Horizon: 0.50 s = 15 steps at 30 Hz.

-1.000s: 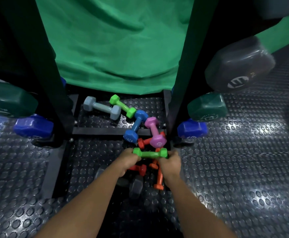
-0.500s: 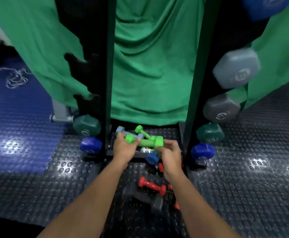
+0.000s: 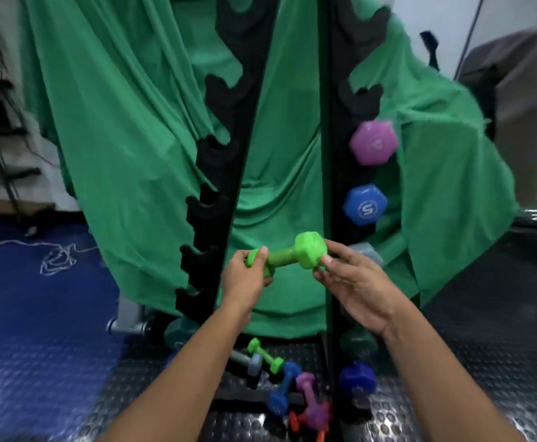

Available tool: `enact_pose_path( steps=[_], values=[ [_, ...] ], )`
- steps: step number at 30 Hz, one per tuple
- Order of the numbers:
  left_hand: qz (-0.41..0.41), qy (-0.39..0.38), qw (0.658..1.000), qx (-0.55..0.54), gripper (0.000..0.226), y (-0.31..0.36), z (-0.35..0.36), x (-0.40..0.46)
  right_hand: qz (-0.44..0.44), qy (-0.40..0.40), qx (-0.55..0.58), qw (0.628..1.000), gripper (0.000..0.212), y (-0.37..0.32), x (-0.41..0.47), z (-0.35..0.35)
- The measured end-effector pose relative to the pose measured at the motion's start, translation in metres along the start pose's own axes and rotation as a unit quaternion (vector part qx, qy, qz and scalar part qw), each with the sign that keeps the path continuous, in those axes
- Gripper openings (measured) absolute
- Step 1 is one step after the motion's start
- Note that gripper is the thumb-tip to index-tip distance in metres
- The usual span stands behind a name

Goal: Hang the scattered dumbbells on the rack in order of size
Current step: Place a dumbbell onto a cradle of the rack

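- Your left hand covers most of the near head of the green dumbbell.
- Your right hand hides most of a pale grey dumbbell on the rack, whose top runs past the upper edge.
- Your left forearm hides part of the grey dumbbell on the floor.
- The orange dumbbell is cut off at the bottom edge.
- Motion blur smears the marking on the pink dumbbell.
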<state>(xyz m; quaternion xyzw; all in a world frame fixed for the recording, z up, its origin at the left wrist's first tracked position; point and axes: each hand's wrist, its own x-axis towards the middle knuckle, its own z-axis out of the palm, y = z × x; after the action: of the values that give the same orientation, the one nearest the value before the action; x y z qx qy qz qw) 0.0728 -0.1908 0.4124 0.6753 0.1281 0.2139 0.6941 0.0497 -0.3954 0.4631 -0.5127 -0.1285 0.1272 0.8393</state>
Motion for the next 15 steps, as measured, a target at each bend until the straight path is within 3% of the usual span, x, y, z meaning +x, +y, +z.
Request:
enact_pose_path(
  steps=[8,15],
  values=[
    [0.158,-0.101,0.982,-0.020,0.013,0.156,0.049,0.012,-0.076,-0.100,-0.150,0.981,0.045,-0.133,-0.043,0.044],
    [0.237,-0.108,0.965,-0.032,0.026,0.254,0.086,0.009,-0.235,-0.064,-0.170,0.955,0.049,-0.178,-0.053,0.064]
  ],
)
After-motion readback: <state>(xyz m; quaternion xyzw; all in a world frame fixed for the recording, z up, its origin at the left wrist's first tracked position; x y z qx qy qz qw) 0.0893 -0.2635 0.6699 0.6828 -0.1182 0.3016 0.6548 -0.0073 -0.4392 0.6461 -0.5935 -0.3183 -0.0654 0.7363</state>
